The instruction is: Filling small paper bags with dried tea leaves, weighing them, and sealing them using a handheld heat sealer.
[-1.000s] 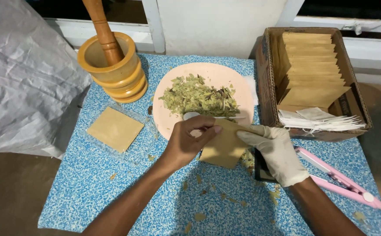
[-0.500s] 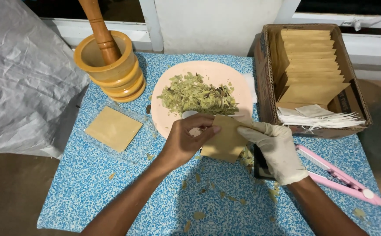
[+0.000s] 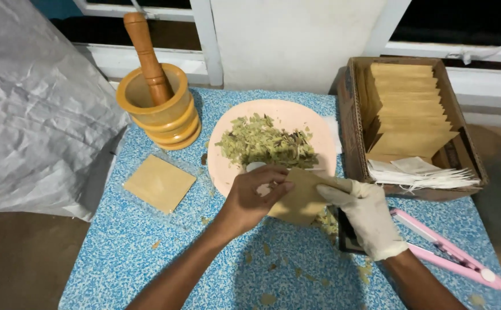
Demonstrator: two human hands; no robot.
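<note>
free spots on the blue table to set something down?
Bare blue table: the near-left patch below the flat packet, left of the left hand. Crowded: mortar, pink plate and box across the back, pink sealer at right. Crumbs litter the near middle.

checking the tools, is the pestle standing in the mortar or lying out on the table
Standing in it: the pestle leans tilted inside the wooden mortar, handle sticking up above the rim.
</note>
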